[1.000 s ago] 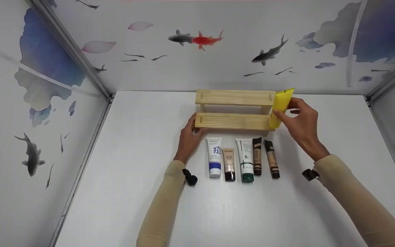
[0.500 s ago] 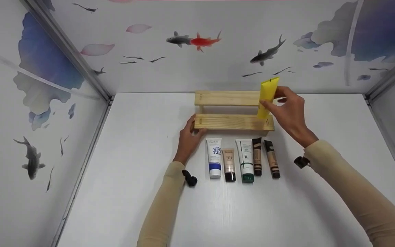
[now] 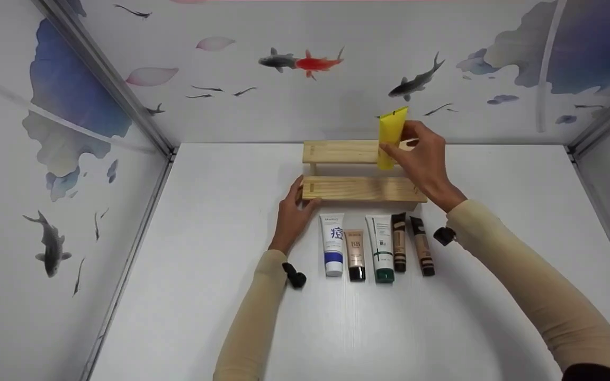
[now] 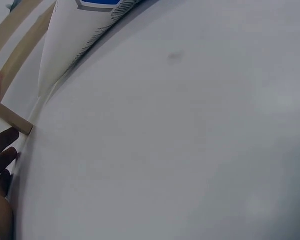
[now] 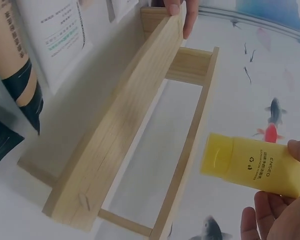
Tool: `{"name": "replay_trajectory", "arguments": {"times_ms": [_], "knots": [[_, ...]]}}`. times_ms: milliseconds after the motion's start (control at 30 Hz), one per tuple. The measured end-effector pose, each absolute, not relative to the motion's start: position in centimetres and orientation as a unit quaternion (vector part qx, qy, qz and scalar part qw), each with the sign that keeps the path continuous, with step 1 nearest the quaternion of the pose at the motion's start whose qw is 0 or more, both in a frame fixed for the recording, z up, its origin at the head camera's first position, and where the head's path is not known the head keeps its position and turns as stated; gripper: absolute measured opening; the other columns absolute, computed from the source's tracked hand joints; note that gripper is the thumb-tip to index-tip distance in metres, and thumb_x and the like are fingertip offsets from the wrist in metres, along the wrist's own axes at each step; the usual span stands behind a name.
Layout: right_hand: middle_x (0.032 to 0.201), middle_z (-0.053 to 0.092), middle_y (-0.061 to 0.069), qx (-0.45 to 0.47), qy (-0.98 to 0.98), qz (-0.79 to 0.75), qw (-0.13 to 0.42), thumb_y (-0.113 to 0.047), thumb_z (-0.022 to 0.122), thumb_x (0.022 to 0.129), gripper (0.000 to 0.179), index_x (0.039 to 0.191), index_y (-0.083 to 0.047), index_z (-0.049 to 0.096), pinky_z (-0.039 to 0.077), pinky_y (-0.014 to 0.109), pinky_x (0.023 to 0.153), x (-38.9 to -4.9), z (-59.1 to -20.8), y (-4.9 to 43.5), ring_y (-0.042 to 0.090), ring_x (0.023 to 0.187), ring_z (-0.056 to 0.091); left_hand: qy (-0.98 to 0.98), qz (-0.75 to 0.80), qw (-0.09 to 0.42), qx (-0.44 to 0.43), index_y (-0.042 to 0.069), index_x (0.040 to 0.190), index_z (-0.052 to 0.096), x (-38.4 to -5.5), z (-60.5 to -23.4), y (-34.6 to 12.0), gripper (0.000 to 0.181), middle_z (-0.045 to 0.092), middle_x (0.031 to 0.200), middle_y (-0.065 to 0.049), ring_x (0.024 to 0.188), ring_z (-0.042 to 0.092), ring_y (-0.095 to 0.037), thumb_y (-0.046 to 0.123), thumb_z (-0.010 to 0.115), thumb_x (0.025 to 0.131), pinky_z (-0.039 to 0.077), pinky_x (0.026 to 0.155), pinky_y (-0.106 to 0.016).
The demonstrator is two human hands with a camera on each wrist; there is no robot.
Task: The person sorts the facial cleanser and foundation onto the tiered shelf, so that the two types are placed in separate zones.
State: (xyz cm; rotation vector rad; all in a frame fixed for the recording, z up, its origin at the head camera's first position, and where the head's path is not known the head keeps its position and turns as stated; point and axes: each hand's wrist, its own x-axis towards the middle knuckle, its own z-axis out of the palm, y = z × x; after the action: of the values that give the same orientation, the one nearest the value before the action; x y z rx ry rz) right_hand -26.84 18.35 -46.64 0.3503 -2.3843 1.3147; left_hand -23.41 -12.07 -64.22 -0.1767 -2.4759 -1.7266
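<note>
My right hand (image 3: 425,159) pinches a yellow facial cleanser tube (image 3: 392,129) between thumb and fingers. The tube hangs cap down, close to the upper back board of a two-step wooden rack (image 3: 350,189); in the right wrist view, its yellow cap (image 5: 217,155) shows apart from the wood. At the rack's left end, my left hand (image 3: 290,219) grips the lower front board, thumb in front and fingers around the end. The left wrist view catches only part of that hand (image 4: 0,160) by the rack's leg.
In front of the rack lie a white-and-blue tube (image 3: 332,243), a BB cream tube (image 3: 356,254), a white tube with green cap (image 3: 383,248) and two brown tubes (image 3: 399,243). A fish-patterned wall (image 3: 178,116) stands close behind the rack.
My right hand has carried the yellow tube left and away from me, from the rack's right end to over the back board. The left hand stays on the rack.
</note>
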Motion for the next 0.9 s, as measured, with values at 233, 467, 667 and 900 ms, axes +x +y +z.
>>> {"name": "replay_trajectory", "arguments": {"times_ms": [233,467,667,900], "knots": [[0.125,0.076,0.012,0.130,-0.845,0.484,0.188,-0.022,0.088,0.097,0.048,0.136,0.000,0.070,0.057,0.047,0.097,-28.0,-46.4,16.3,0.026,0.109,0.071,-0.819,-0.567,0.063,-0.059,0.013,0.173,0.037,-23.4,-64.1,-12.3,0.080,0.056,0.164,-0.013,0.153,0.053,-0.025,0.033,0.077,0.107,0.038,0.130,-0.040],[0.125,0.076,0.012,0.131,-0.842,0.492,0.181,-0.020,0.088,0.097,0.047,0.135,0.001,0.070,0.059,0.047,0.099,-28.6,-46.9,14.7,0.025,0.109,0.070,-0.813,-0.578,0.049,-0.054,0.017,0.174,0.035,-23.2,-64.2,-12.0,0.081,0.050,0.169,-0.007,0.155,0.050,-0.022,0.040,0.075,0.107,0.039,0.128,-0.035],[0.126,0.076,0.010,0.130,-0.838,0.502,0.171,-0.024,0.088,0.097,0.050,0.137,-0.001,0.069,0.060,0.038,0.097,-29.2,-47.0,13.3,0.021,0.108,0.070,-0.810,-0.583,0.043,-0.045,0.021,0.174,0.035,-23.1,-64.0,-11.9,0.082,0.048,0.171,-0.001,0.155,0.049,-0.018,0.045,0.074,0.107,0.040,0.127,-0.033],[0.127,0.076,0.011,0.134,-0.836,0.508,0.159,-0.022,0.088,0.097,0.050,0.138,0.000,0.069,0.058,0.038,0.098,-30.0,-47.1,11.4,0.023,0.110,0.069,-0.807,-0.587,0.041,-0.048,0.021,0.175,0.034,-23.0,-64.1,-12.1,0.084,0.049,0.171,-0.002,0.154,0.050,-0.020,0.049,0.074,0.106,0.041,0.127,-0.037]]}}
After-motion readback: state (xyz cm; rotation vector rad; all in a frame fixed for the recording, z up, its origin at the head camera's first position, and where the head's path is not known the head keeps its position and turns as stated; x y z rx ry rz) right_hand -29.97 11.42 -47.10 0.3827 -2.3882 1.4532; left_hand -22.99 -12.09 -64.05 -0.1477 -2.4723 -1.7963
